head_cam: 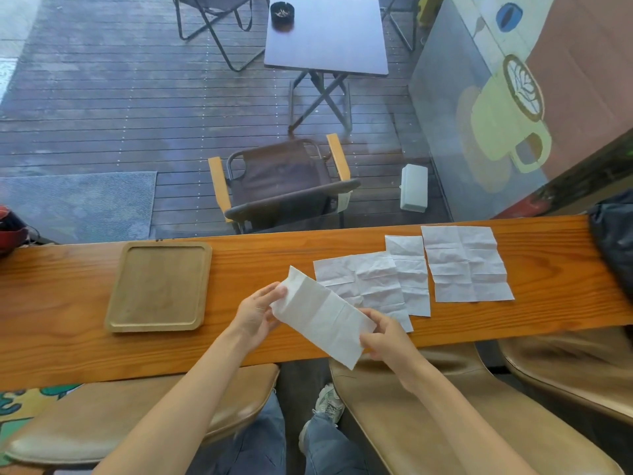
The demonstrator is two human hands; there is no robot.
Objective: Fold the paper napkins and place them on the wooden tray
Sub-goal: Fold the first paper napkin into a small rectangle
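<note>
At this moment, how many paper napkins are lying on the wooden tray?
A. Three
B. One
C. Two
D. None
D. The wooden tray holds no napkin; one half-folded napkin is gripped between the left hand and the right hand, and the unfolded napkins lie on the counter to the tray's right.

Dark bag [613, 241]: cut off by right frame edge. Red-and-dark object [10, 228]: cut by left edge, unidentifiable. Middle flat napkin [409, 269]: partly covered by neighbouring napkin [363, 279]. Ashtray [282, 12] contents too small to resolve.
</note>
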